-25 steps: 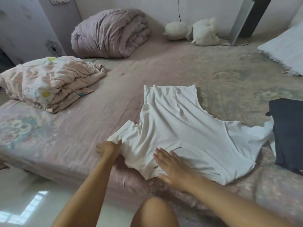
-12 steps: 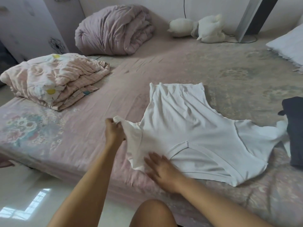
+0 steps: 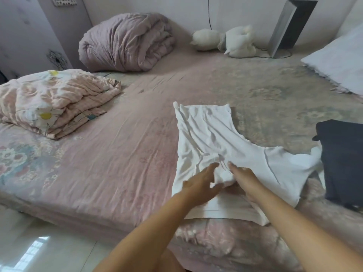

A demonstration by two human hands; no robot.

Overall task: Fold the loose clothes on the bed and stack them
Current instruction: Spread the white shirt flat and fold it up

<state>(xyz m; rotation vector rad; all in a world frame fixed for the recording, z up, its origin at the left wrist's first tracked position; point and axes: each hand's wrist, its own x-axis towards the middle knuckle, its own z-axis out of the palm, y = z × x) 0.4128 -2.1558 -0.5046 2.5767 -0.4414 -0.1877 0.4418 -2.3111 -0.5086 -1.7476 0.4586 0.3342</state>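
Observation:
A white T-shirt (image 3: 212,134) lies spread on the pink bed (image 3: 117,154), close to the near edge. Its left sleeve is folded in over the body, leaving a straight left side. The right sleeve (image 3: 290,163) still sticks out toward a folded dark navy garment (image 3: 343,160) at the right. My left hand (image 3: 200,183) hovers over the folded-in sleeve with its fingers apart. My right hand (image 3: 243,177) rests flat on the shirt beside it. A small bunch of white cloth (image 3: 224,176) sits between the two hands.
A folded pink floral quilt (image 3: 55,101) lies at the left, a rolled mauve duvet (image 3: 125,42) behind it. White plush toys (image 3: 225,40), a leaning grey panel (image 3: 288,26) and a white pillow (image 3: 337,59) line the far side. Shiny floor (image 3: 29,248) shows lower left.
My left hand carried the left sleeve over onto the shirt's body and let go of it. My right hand shifted slightly right on the shirt.

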